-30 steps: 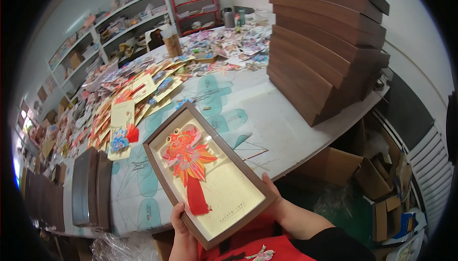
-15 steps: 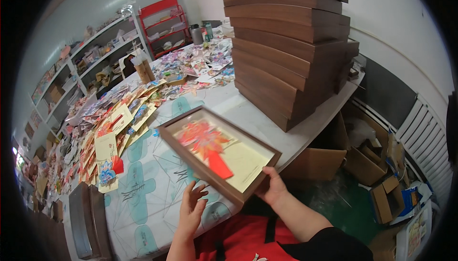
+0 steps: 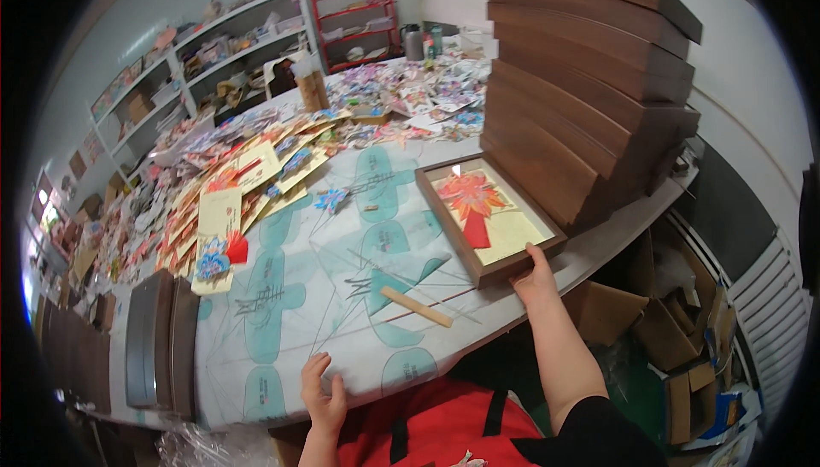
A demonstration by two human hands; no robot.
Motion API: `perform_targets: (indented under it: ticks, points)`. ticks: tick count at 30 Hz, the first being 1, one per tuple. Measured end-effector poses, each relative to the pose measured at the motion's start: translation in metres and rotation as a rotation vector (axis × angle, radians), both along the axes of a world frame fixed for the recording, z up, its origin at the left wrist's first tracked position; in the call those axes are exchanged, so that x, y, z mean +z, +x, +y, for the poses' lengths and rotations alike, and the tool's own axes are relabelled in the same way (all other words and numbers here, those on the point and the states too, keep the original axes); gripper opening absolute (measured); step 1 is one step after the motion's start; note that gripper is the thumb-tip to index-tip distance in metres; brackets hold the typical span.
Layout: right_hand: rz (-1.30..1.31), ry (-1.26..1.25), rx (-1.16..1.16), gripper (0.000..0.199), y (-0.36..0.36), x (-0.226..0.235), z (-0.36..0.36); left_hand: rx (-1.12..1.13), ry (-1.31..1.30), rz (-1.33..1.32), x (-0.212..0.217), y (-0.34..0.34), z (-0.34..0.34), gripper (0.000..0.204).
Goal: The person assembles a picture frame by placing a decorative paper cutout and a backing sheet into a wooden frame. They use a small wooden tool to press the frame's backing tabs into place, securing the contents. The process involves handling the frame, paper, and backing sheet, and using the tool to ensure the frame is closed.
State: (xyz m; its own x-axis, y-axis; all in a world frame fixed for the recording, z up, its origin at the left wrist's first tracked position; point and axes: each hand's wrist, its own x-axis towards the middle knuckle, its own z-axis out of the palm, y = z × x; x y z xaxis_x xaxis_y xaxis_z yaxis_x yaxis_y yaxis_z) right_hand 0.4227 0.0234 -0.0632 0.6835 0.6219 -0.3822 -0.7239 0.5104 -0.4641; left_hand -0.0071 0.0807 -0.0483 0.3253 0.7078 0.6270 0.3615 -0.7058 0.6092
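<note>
A dark brown box frame [image 3: 455,232] lies beside the tall stack on the table's right side, perhaps resting on the tabletop. Inside it, a red and orange paper flower [image 3: 472,196] with a red tail sits on pale yellow backing. My right hand [image 3: 535,282] grips its near right corner, thumb on the rim and fingers underneath. At the table's near edge my left hand [image 3: 324,397] holds nothing, its fingers loosely curved and apart. A flat wooden stick [image 3: 416,306] and a small blue paper flower [image 3: 330,200] lie on the printed table cover.
Stacked brown frames [image 3: 581,91] rise at the right. Pale yellow cards [image 3: 224,211] with paper flowers pile up at the left, near more dark frames [image 3: 149,343]. Loose paper pieces cover the far table. Cardboard boxes [image 3: 662,313] stand on the floor at right.
My right hand has carried the frame away from me and rightward, up beside the stack. The stick, earlier hidden, now shows. My left hand stays apart from the frame, and the view has shifted.
</note>
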Motion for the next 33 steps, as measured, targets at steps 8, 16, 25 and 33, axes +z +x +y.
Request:
perform_targets:
  ticks: [8, 16, 25, 33]
  points:
    - [-0.287, -0.473, 0.510, 0.102, 0.036, 0.015, -0.024, 0.062, -0.199, 0.120, -0.032, -0.064, -0.090, 0.024]
    - [-1.129, -0.712, 0.130, 0.030, 0.022, 0.009, -0.060, 0.882, -1.453, -0.227, -0.222, -0.205, -0.237, 0.027]
    - [-1.573, -0.363, 0.360, 0.016, -0.134, 0.003, -0.004, 0.895, -1.811, -0.575, -0.256, -0.184, -0.279, 0.028]
    - [-2.074, -0.449, 0.369, 0.012, -0.166, -0.003, 0.011, 0.954, -1.824, -0.598, -0.246, -0.195, -0.243, 0.029]
